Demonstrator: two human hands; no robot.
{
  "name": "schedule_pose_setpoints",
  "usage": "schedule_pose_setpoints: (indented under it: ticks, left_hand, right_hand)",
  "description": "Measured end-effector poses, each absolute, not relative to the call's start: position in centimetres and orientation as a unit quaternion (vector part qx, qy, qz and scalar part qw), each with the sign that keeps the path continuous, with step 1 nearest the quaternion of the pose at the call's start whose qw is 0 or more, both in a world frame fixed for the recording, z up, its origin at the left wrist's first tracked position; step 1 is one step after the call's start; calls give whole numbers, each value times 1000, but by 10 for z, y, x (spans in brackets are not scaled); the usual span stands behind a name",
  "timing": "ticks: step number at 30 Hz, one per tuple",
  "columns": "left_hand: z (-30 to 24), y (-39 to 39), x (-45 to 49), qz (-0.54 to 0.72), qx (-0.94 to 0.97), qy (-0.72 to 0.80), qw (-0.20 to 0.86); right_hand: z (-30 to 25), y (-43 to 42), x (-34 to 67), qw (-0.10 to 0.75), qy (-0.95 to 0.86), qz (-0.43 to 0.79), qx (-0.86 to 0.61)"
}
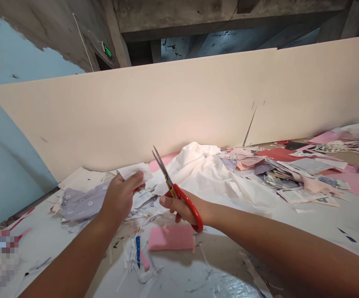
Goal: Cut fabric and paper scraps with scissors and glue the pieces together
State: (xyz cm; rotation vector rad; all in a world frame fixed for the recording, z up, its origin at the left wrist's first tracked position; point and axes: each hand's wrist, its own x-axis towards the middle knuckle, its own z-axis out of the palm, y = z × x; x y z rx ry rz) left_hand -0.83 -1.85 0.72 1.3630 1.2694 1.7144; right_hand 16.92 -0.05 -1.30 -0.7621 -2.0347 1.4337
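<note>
My right hand (pixel 184 207) grips a pair of red-handled scissors (pixel 188 202), fingers through the loops, blades slightly apart and pointing up and away. My left hand (pixel 121 196) is closed on a small white piece of fabric or paper (pixel 133 170), held just left of the blades. Below both hands lie white cut strips (pixel 136 248) and a pink rectangle of material (pixel 170 237) on the table.
A white cloth (pixel 210 174) lies bunched behind the scissors. A lilac floral scrap (pixel 81 203) sits at the left. Pink, red and patterned fabric pieces (pixel 303 174) pile up at the right. A tall beige board (pixel 182 99) stands along the table's far edge.
</note>
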Motion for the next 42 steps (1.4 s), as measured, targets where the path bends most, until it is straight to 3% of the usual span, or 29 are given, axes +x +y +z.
schedule_pose_setpoints:
  ticks: [6, 16, 42]
  left_hand:
    - [14, -21, -20, 611, 534, 559, 169]
    - [19, -26, -19, 574, 541, 609, 89]
    - [20, -26, -17, 555, 557, 605, 123]
  right_hand:
    - [-29, -16, 162, 266, -740, 549, -284]
    - [-32, -19, 161, 269, -743, 530, -308]
    - [-25, -20, 161, 244, -743, 512, -355]
